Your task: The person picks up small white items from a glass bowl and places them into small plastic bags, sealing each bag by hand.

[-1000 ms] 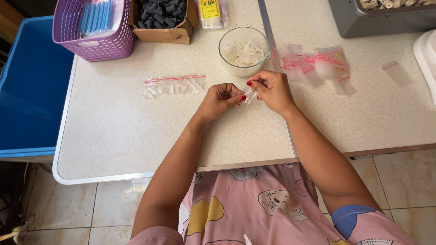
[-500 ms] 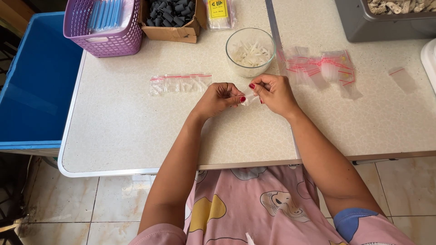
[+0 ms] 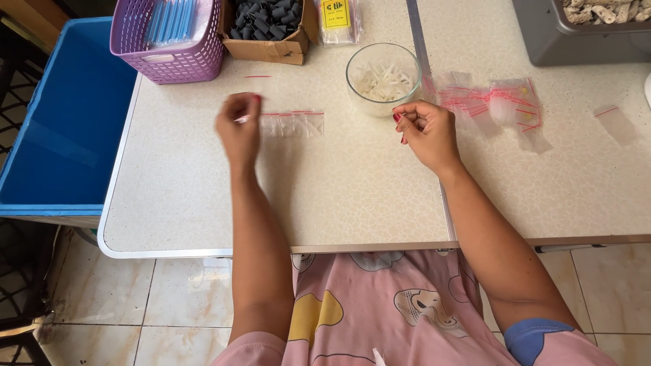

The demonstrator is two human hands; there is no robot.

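bowl behind table centre, bags probably left

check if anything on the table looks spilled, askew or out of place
Nothing is spilled. The one stray piece is a single small clear bag lying alone at the right, apart from the loose, overlapping heap of red-striped bags beside the glass bowl.

Small clear zip bag with red seal line, pinched in fingertips of left hand, raised just above table at left end of row of like bags. Row lying flat, side by side, red seal strips aligned along upper edge, between purple basket and glass bowl.
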